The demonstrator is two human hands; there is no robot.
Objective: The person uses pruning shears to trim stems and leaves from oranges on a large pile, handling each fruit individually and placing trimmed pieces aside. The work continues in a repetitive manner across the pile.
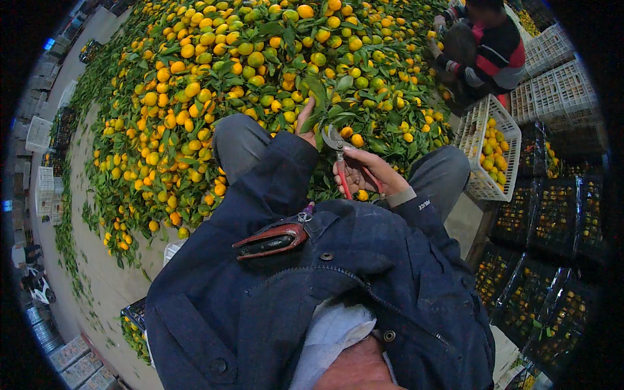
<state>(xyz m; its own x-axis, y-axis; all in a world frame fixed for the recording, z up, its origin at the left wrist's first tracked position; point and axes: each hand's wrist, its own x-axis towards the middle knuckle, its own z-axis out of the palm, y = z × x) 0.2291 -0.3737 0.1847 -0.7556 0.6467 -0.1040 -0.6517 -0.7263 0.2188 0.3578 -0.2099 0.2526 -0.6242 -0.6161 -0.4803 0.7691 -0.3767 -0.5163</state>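
Note:
My right hand (363, 170) is closed around the red handles of pruning shears (334, 139), whose metal blades point up and left. Just left of the blades, my left hand (306, 123) holds a leafy citrus sprig (319, 100); its fingers are partly behind my sleeve and the leaves, and whether a fruit hangs on the sprig cannot be made out. Both hands are over a large heap of yellow-orange and green citrus fruits (256, 59) with leaves, between my knees.
A white plastic crate (513, 165) of fruit stands by my right knee. Beyond it sits another person (487, 53) near stacked white crates (560, 92). Black-lined crates of fruit (558, 209) fill the right side. Leaves litter the floor (105, 287) at left.

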